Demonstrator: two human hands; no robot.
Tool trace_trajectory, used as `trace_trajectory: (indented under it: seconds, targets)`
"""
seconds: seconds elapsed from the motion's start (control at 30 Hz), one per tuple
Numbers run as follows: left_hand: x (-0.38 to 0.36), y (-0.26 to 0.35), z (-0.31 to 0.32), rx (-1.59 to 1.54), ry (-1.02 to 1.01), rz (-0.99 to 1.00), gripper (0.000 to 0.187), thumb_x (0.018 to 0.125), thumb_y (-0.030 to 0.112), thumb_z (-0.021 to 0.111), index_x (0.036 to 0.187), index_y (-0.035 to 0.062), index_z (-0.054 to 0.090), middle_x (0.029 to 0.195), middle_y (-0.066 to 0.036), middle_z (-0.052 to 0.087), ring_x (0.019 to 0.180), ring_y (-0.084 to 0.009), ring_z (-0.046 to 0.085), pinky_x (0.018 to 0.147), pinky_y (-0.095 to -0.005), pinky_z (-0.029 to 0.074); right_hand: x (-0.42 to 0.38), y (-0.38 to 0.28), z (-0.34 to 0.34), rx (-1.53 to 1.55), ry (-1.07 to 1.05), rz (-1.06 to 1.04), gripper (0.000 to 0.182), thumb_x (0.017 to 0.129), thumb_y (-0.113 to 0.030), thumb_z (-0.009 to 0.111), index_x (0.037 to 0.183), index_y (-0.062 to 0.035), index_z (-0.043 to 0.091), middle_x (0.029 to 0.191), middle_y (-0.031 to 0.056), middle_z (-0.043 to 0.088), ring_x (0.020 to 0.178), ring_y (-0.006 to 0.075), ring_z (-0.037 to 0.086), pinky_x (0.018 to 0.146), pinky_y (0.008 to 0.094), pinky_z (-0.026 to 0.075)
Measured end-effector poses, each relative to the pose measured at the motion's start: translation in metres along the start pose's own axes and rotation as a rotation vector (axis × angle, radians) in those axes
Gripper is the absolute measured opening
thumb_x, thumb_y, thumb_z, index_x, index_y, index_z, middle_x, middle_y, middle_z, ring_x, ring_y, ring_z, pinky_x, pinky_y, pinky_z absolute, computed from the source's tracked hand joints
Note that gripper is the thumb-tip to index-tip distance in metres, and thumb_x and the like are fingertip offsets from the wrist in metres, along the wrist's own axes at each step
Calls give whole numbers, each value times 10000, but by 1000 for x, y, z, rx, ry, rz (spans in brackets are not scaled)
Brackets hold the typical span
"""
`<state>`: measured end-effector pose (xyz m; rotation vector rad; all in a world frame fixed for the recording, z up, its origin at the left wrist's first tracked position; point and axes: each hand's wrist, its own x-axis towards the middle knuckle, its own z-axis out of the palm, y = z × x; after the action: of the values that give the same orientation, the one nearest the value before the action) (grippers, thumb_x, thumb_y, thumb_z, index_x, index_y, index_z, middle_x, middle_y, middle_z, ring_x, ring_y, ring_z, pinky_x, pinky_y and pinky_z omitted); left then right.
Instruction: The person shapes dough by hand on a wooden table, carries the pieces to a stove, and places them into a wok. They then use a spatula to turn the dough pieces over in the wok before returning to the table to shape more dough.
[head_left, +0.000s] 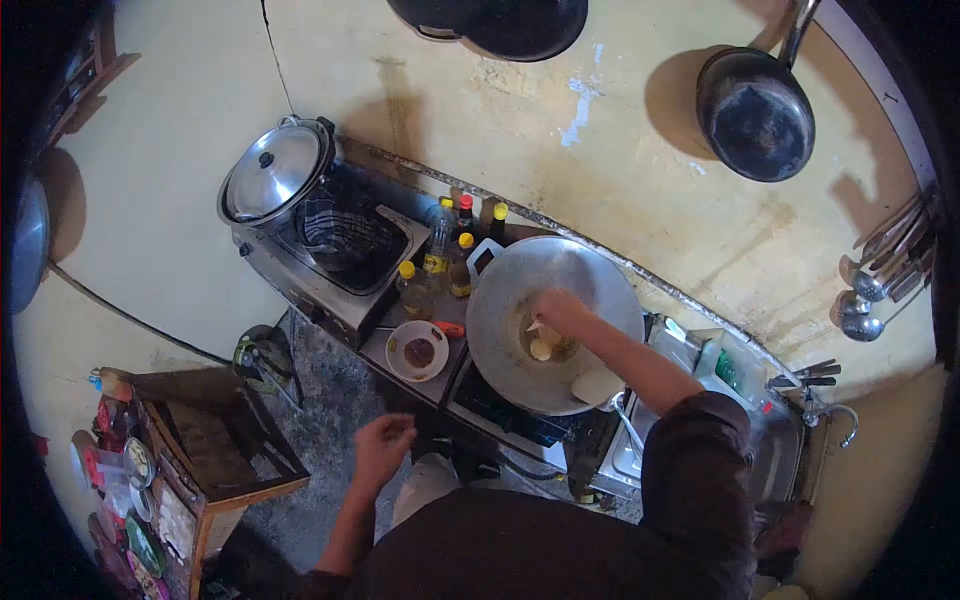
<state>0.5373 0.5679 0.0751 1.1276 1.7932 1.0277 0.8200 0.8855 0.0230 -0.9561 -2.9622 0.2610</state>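
Note:
My right hand (565, 312) reaches over a large grey wok (495, 335), its fingers closed on a small white thing too small to make out. Just below those fingers, a pale round piece (541, 349) sits in the oily middle of the wok. A larger whitish rounded thing (597, 386) rests at the wok's lower right side. My left hand (385, 445) hangs in front of the counter, fingers loosely bent, with nothing seen in it. The closest thing on the counter is a white bowl (398, 362) with dark reddish contents.
Several bottles (437, 250) stand left of the wok. A lidded pot (275, 172) sits on the far-left stove, beside a dark checked cloth (345, 232). At the right is a sink (775, 450) with a tap (840, 415). A wooden cabinet (215, 490) stands lower left; a pan (757, 120) hangs above.

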Motion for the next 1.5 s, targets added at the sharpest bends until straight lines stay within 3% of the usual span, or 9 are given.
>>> trace_trajectory:
  seconds: [0.17,0.3,0.4,0.47,0.7,1.1,1.17,1.4,1.5]
  targets:
    - [-48,-57,-27,-57,130,-254,232,772,85,669,985,-1,637,914,-99,672,870,-185,641,772,-323,506,33,20,32,-260,-239,-80,129,727,-155,617,806,-91,697,890,165,626,849,327,621,683,422,522]
    - [-71,-66,-37,40,153,-376,232,773,73,666,987,-7,628,925,-98,668,866,-182,641,780,-318,506,52,26,55,-292,-257,-49,146,713,-169,630,806,-77,695,880,154,628,904,302,603,730,431,508]
    - [-80,-76,-38,-24,192,-382,207,774,65,662,966,-4,629,925,-91,667,865,-180,641,783,-316,505,58,23,59,-251,-143,48,142,693,-179,646,785,-83,694,832,117,638,913,283,590,761,428,487]
    - [-83,-79,-39,-37,212,-407,192,774,59,660,957,7,631,920,-82,667,864,-172,640,769,-312,507,58,24,56,-301,-84,-12,65,617,-182,636,645,-128,657,675,58,611,895,241,566,729,397,476]
    - [-84,-74,-39,-3,233,-426,201,771,48,660,965,5,629,912,-84,667,857,-163,640,755,-318,511,55,29,68,-328,15,-6,33,628,-171,608,612,-150,627,687,36,616,838,227,564,733,372,450]
    - [-79,-83,-37,12,206,-440,204,760,65,670,953,6,638,913,-89,668,843,-169,641,749,-314,509,46,27,58,-373,40,-55,57,649,-158,604,675,-130,646,796,31,624,842,224,563,732,364,465]
    - [-79,-81,-39,-13,218,-427,202,759,70,675,946,5,637,918,-90,667,839,-171,642,749,-310,509,42,22,45,-295,153,145,71,668,-142,602,706,-131,662,814,22,621,838,228,560,715,359,478]
    - [-78,-85,-43,-2,203,-439,205,766,84,671,951,0,642,917,-100,668,845,-176,642,757,-309,508,12,25,-20,-157,352,-3,77,710,-128,615,750,-136,680,794,47,621,834,254,566,684,375,485]
    - [-74,-93,-44,-21,191,-375,209,770,87,668,956,-3,640,921,-105,668,850,-177,641,760,-315,509,-35,-12,-70,103,520,207,117,723,-136,682,813,-60,678,834,97,645,776,278,598,651,365,492]
